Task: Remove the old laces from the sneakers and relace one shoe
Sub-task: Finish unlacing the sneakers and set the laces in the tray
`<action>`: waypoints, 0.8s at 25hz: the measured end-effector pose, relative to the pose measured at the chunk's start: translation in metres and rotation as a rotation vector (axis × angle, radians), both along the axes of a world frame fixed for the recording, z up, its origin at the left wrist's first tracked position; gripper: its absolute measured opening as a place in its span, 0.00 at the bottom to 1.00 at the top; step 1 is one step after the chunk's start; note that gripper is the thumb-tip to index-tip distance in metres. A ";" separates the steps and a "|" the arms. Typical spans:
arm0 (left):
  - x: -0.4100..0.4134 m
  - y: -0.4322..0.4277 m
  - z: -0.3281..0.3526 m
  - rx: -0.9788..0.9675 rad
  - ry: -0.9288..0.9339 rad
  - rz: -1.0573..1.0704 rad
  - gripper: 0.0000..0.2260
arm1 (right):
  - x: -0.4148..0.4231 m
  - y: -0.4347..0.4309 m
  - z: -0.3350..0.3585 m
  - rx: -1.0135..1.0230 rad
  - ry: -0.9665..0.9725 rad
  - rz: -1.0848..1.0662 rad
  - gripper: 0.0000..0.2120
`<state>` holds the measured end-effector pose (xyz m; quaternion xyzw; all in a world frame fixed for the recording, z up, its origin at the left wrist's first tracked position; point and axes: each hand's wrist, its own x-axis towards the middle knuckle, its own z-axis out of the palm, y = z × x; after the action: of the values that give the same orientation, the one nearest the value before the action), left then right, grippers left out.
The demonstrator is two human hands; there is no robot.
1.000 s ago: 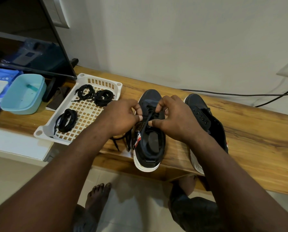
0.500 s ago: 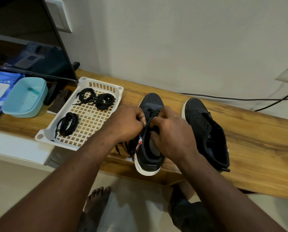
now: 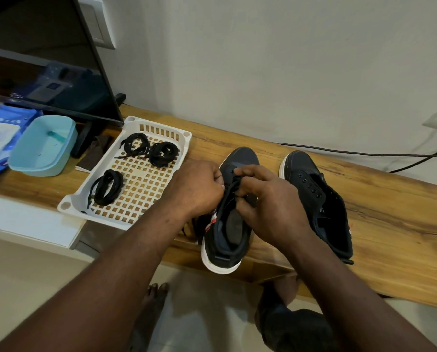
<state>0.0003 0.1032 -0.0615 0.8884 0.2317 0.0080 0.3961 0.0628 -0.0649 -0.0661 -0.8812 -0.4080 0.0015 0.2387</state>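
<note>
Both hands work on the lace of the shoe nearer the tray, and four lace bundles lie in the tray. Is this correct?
Not quite: the head view shows three bundles in the tray, not four. The left hand and right hand do work on the lace of the shoe nearer the tray.

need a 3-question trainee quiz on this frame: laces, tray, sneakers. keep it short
1. How many coiled lace bundles lie in the white tray? A two, B three, C five.
2. True or false: the sneaker farther from the tray shows empty eyelets.
3. Fill in: the left hand and right hand both pinch a black ___ over the sneaker nearer the tray.
Key: 1 B; 2 true; 3 lace.
</note>
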 end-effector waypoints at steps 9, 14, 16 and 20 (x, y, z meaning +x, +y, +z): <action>0.004 0.005 0.001 -0.298 0.093 0.121 0.05 | 0.008 -0.001 0.007 -0.106 0.208 -0.204 0.25; 0.010 -0.003 -0.005 -0.065 0.087 0.002 0.05 | 0.011 -0.004 0.007 -0.191 0.224 -0.170 0.32; 0.013 -0.001 -0.005 -0.072 0.090 0.026 0.06 | 0.013 -0.005 0.007 -0.199 0.209 -0.166 0.31; 0.014 -0.003 0.004 -0.176 0.036 0.070 0.06 | 0.011 -0.003 0.005 -0.250 0.154 -0.160 0.28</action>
<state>0.0140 0.1005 -0.0571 0.8415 0.2695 -0.0145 0.4680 0.0736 -0.0674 -0.0609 -0.9310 -0.3138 0.1006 0.1571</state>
